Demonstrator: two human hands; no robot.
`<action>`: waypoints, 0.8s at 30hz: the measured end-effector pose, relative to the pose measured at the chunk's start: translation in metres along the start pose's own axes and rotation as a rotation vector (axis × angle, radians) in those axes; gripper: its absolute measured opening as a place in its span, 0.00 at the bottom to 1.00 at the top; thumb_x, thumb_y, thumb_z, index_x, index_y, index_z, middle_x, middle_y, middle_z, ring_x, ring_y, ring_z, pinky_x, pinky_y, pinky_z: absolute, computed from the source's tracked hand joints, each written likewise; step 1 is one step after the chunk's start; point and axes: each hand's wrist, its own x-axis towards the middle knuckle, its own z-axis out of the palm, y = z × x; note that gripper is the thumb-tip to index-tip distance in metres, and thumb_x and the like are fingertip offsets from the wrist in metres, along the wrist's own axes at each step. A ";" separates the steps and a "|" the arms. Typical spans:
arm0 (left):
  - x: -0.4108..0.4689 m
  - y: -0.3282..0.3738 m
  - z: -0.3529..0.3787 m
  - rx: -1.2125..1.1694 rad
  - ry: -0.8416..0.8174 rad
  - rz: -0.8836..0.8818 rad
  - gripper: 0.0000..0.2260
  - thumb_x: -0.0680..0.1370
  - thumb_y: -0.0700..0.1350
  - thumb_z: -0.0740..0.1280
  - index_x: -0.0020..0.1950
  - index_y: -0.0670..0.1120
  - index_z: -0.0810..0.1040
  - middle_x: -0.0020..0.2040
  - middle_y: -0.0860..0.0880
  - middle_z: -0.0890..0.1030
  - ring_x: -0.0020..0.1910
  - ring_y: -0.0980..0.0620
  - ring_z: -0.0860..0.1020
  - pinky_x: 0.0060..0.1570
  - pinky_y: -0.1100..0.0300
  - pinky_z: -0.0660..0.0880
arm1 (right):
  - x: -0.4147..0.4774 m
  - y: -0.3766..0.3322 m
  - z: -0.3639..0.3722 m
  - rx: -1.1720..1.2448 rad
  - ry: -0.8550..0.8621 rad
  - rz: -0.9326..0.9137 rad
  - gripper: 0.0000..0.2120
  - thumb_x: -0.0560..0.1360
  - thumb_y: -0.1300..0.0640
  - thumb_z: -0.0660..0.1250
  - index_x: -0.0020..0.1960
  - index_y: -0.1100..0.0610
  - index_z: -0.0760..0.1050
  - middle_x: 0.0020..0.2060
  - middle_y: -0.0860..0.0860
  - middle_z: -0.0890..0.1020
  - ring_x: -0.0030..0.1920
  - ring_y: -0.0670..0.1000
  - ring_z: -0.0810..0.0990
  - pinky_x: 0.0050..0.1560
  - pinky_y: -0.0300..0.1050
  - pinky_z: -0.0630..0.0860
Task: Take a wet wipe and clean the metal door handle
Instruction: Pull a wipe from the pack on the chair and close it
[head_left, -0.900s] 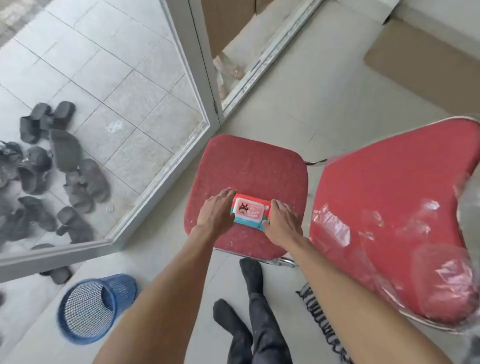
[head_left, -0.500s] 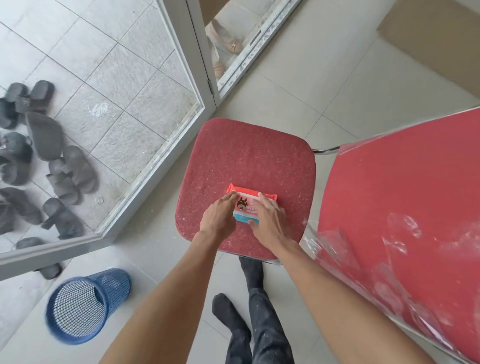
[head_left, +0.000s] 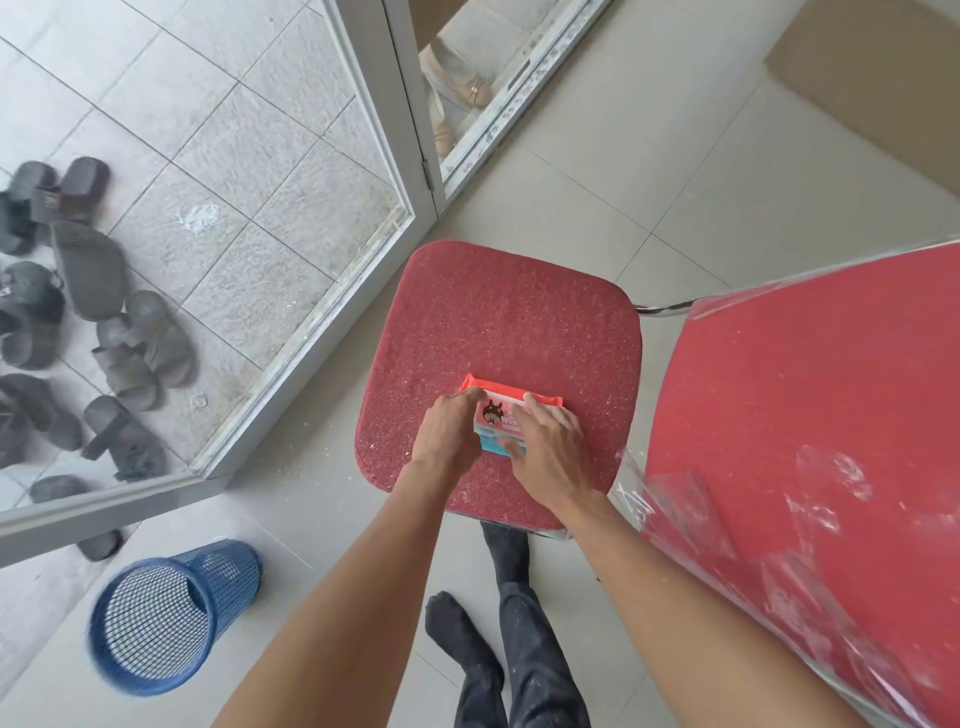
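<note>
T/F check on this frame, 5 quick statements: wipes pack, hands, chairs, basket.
1. The wet wipes pack lies on the red chair seat. True.
2. Only the left hand touches the pack. False: the right hand rests on it too, one hand on each side.
3. A wipe has already been pulled out of the pack. False: no loose wipe shows in either hand.
4. The blue mesh basket stands on the floor left of the person's arms. True.
5. The second red chair, on the right, is bare fabric. False: clear plastic wrap covers it.
</note>
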 end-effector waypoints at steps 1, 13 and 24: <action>0.000 0.000 0.000 -0.009 0.002 -0.005 0.22 0.72 0.28 0.67 0.63 0.44 0.76 0.58 0.45 0.83 0.51 0.42 0.83 0.42 0.49 0.83 | 0.000 0.003 -0.001 0.021 -0.010 -0.007 0.24 0.77 0.50 0.69 0.71 0.55 0.73 0.72 0.56 0.73 0.70 0.58 0.72 0.73 0.56 0.64; 0.000 0.002 0.002 -0.091 0.072 -0.060 0.22 0.74 0.34 0.71 0.67 0.46 0.74 0.60 0.45 0.83 0.53 0.45 0.84 0.43 0.47 0.83 | 0.023 0.017 -0.013 0.402 0.246 0.454 0.09 0.74 0.55 0.73 0.40 0.54 0.75 0.35 0.48 0.82 0.34 0.50 0.80 0.27 0.38 0.65; 0.000 0.003 0.004 -0.082 0.078 -0.086 0.26 0.73 0.33 0.71 0.69 0.48 0.73 0.62 0.46 0.82 0.55 0.45 0.83 0.46 0.47 0.82 | 0.013 0.007 0.009 0.419 0.139 0.295 0.14 0.69 0.55 0.79 0.52 0.57 0.83 0.44 0.51 0.82 0.44 0.51 0.81 0.41 0.47 0.83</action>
